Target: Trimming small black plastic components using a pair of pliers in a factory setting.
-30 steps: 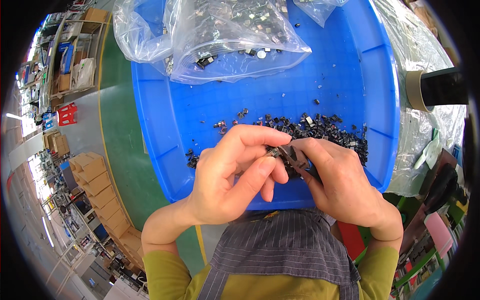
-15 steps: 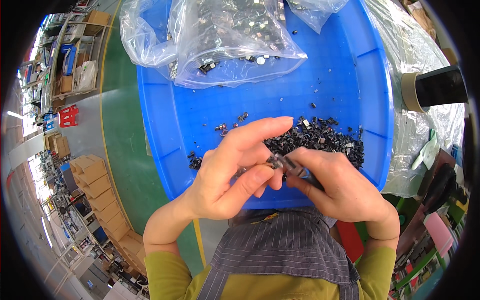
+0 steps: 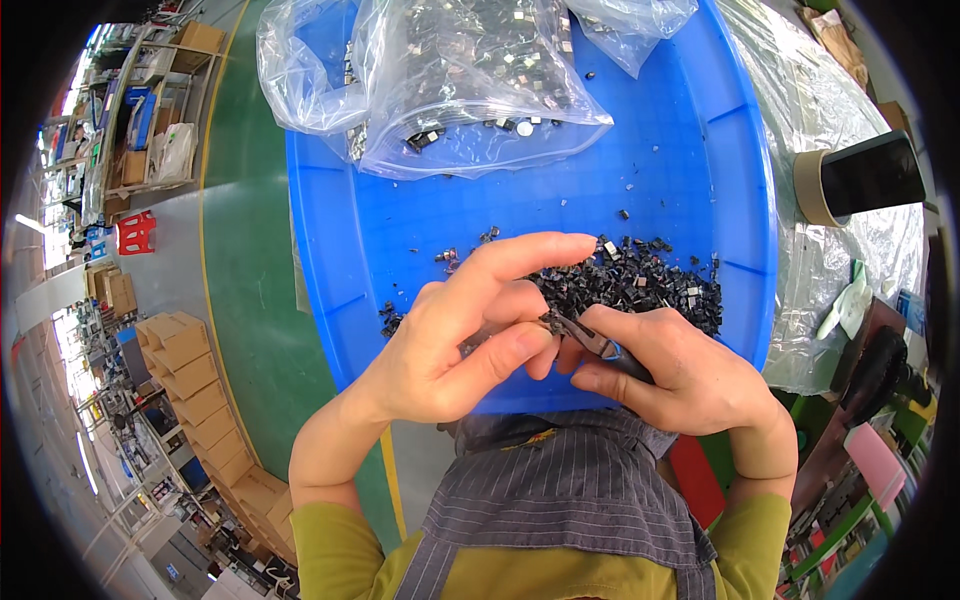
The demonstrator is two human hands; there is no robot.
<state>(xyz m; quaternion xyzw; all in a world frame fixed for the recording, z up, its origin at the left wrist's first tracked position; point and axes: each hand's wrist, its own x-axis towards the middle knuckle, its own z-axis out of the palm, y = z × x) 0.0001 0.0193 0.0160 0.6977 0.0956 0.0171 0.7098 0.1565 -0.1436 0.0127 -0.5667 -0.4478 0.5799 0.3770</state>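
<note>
My left hand (image 3: 440, 355) pinches a small dark piece (image 3: 548, 323) between its thumb and fingers, with the index finger stretched out above. The piece is mostly hidden by the fingertips. In my right hand (image 3: 690, 372) is a pair of small cutting pliers (image 3: 606, 348) with blue-and-black handles. Their jaws point left and meet the piece at my left fingertips; whether they grip it I cannot tell. Both hands are over the near part of a blue plastic tray (image 3: 742, 225). Beyond them lies a heap of small black pieces (image 3: 655, 285), some with metallic faces.
A clear zip bag (image 3: 480, 150) of similar small parts lies at the tray's far end. To the right, a tape roll (image 3: 818, 188) with a black cylinder (image 3: 875, 175) rests on plastic sheeting (image 3: 800, 100). Cardboard boxes (image 3: 205, 400) stand on the floor at left.
The pliers have tilted and their jaws have come up to the piece at my left fingertips. My left hand keeps its pinch almost in place.
</note>
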